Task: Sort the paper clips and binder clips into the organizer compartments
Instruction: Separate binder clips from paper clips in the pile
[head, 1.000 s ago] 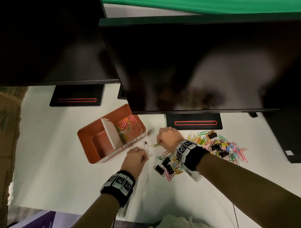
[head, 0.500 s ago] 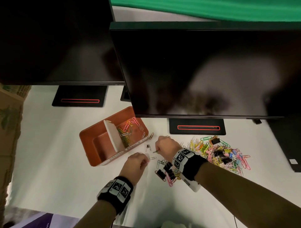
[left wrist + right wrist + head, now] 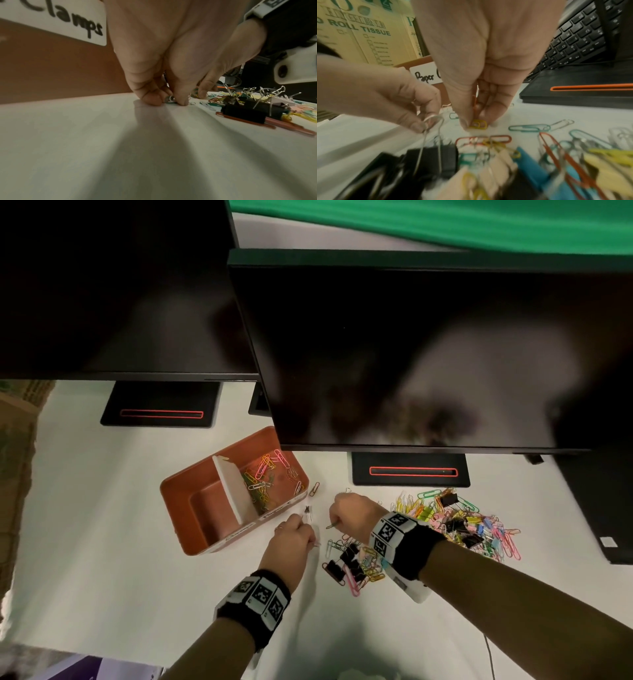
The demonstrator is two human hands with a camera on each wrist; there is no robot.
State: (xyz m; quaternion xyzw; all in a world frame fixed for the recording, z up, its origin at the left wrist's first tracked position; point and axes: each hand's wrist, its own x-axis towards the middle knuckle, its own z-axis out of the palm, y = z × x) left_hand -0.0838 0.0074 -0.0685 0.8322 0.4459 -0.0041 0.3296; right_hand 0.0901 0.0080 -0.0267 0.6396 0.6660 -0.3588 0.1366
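The orange organizer [image 3: 178, 491] has a white divider; its right compartment holds several coloured paper clips [image 3: 263, 477], and its left one shows only its floor. My left hand [image 3: 291, 539] presses thumb and forefinger together on a small silver paper clip [image 3: 170, 99] on the table. My right hand [image 3: 352, 517] pinches a yellow paper clip [image 3: 478, 123] against the table and holds an orange clip [image 3: 474, 104] higher between its fingers. A tiny black binder clip [image 3: 307, 511] stands between my hands and the organizer.
A mixed heap of clips [image 3: 352, 559] lies under my right wrist, and a larger one [image 3: 459, 522] lies to the right. A brown paper clip [image 3: 314, 488] lies by the organizer's corner. Two monitors overhang the white table [image 3: 102, 542], their stands [image 3: 411, 470] behind. A keyboard [image 3: 576, 36] lies beyond.
My right hand has drawn slightly nearer to me with the yellow clip. My left hand has edged towards the tiny binder clip. The head view has tilted a little.
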